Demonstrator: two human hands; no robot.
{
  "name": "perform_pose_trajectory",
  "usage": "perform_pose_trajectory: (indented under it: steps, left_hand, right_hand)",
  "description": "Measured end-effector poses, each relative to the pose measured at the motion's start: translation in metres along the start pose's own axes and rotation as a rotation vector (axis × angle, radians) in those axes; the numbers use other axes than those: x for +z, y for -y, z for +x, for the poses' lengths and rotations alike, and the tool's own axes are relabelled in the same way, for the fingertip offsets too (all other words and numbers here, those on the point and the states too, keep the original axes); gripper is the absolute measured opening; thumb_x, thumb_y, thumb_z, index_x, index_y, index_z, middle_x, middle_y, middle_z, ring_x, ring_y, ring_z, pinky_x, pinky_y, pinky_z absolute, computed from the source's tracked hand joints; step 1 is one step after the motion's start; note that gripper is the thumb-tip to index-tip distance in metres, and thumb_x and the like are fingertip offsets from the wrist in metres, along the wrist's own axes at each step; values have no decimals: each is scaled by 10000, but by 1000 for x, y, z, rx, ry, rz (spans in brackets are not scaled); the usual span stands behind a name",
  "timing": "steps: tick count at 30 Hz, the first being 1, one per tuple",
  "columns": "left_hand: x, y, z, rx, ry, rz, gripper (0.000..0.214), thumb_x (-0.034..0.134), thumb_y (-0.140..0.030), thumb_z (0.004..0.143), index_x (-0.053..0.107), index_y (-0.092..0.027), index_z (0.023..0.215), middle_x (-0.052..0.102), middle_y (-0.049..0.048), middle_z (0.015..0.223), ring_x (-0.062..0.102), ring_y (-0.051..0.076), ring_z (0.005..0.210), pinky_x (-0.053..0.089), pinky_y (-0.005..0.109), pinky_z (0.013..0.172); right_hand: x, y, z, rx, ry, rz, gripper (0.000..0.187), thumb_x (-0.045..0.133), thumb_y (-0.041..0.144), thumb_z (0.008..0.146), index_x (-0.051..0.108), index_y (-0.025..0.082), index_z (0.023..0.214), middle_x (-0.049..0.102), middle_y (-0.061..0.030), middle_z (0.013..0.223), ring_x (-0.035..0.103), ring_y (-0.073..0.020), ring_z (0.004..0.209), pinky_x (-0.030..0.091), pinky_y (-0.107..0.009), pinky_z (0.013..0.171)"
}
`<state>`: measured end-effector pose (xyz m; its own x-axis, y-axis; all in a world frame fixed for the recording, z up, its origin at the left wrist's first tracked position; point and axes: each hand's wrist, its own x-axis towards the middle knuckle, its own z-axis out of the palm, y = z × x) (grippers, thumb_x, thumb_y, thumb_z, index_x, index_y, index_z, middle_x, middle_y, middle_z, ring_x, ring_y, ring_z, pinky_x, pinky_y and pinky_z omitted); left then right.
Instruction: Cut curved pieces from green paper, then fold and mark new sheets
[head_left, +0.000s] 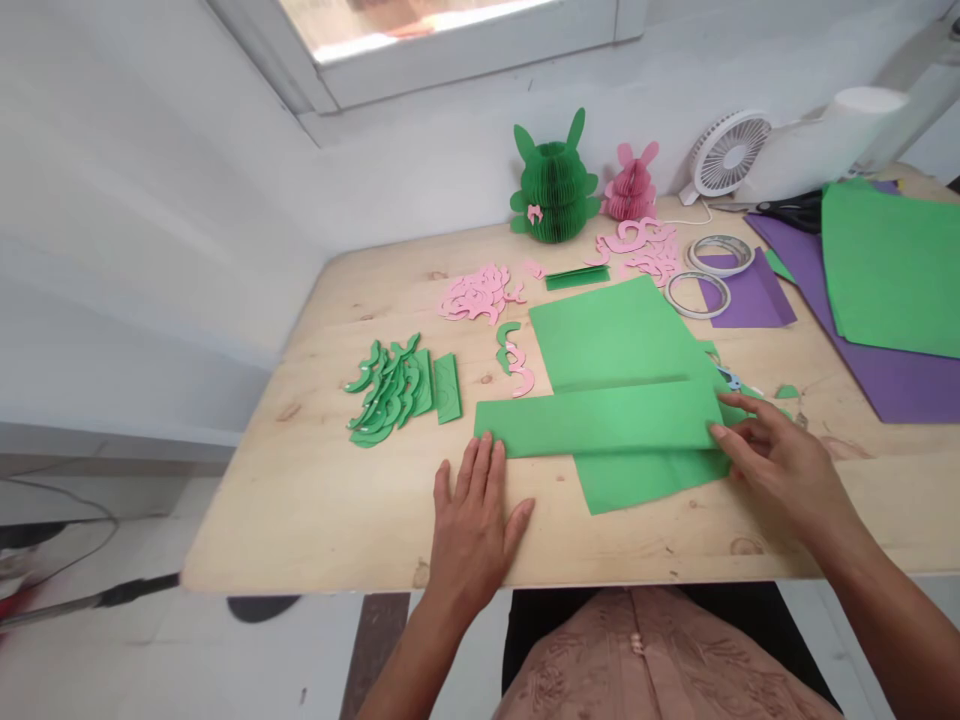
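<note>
Pink top (585, 665) nearest, green strip (600, 420) lies beyond, long axis roughly parallel to front edge of the desk (315, 520), left hand (471, 530) flat at its left end, right hand (784, 468) curled at its right, pinch unclear.

Left hand (471, 530) is basically pancake mode: palm down, fingers pointing away from the body, pinky angled off a bit and thumb stuck out to the right. Left forearm (420, 655) is bare and slants up from the bottom edge. Right hand (787, 470) is the bent one, index reaching left, thumb just below it, other fingers curled. Right forearm (892, 620), also bare, angles in from the lower right
</note>
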<state>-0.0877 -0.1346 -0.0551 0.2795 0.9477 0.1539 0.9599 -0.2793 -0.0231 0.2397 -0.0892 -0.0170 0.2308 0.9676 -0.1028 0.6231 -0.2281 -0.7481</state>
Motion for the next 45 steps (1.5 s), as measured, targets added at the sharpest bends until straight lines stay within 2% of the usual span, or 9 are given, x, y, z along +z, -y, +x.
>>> perform_pose_trajectory:
  steps: [6, 11, 16, 20, 22, 25, 30, 45]
  left_hand:
    - [1, 1, -1, 9, -7, -17, 625, 341, -420, 928, 278, -70, 1441, 352, 175, 1473, 275, 289, 1388, 121, 507, 1132]
    - [5, 4, -1, 24, -70, -67, 628, 337, -413, 930, 258, -71, 1450, 377, 192, 1455, 290, 300, 1382, 148, 520, 1120]
    - [7, 5, -1, 59, -119, -71, 639, 317, -400, 935, 184, -83, 1473, 381, 204, 1449, 276, 299, 1389, 162, 524, 1113]
    - [6, 6, 0, 77, -133, -71, 642, 311, -385, 937, 141, -93, 1483, 374, 202, 1454, 271, 296, 1392, 167, 522, 1110]
    - [7, 6, 0, 77, -140, -75, 641, 316, -381, 936, 137, -101, 1484, 373, 198, 1456, 277, 294, 1390, 169, 519, 1111]
    - [9, 7, 0, 89, -161, -78, 640, 330, -376, 935, 143, -106, 1484, 369, 198, 1458, 281, 295, 1387, 175, 521, 1108]
    - [11, 9, -1, 98, -161, -78, 649, 350, -368, 930, 127, -122, 1488, 356, 196, 1466, 277, 303, 1389, 178, 530, 1103]
    - [11, 9, -1, 83, -143, -98, 645, 349, -365, 930, 120, -142, 1491, 347, 181, 1475, 290, 295, 1385, 175, 520, 1109]
  right_hand:
    - [3, 9, 0, 104, 25, 215, 459, 617, 460, 778, 562, 203, 1154, 562, 34, 584, 521, -140, 447, 428, -284, 462]
    - [6, 18, 2, 200, 17, 479, 602, 709, 478, 683, 534, 172, 1171, 580, 14, 661, 610, -171, 565, 427, -250, 421]
    - [8, 20, 5, 280, 41, 598, 527, 743, 451, 668, 578, 166, 1078, 605, 8, 644, 624, -162, 572, 429, -230, 411]
    - [6, 21, 7, 337, 101, 571, 374, 720, 496, 680, 633, 164, 827, 624, -10, 566, 563, -120, 475, 417, -218, 402]
    - [4, 22, 8, 309, 130, 529, 361, 709, 516, 683, 614, 168, 684, 616, -12, 526, 534, -102, 444, 411, -214, 418]
    - [3, 22, 6, 250, 127, 475, 389, 703, 527, 683, 571, 175, 584, 580, 7, 470, 511, -95, 430, 395, -213, 438]
    - [5, 19, 4, 193, 120, 419, 386, 657, 538, 722, 583, 179, 603, 578, 13, 469, 511, -109, 444, 395, -230, 471]
    - [1, 14, 2, 183, 152, 409, 321, 621, 492, 742, 605, 191, 633, 596, 8, 505, 583, -152, 515, 414, -244, 475]
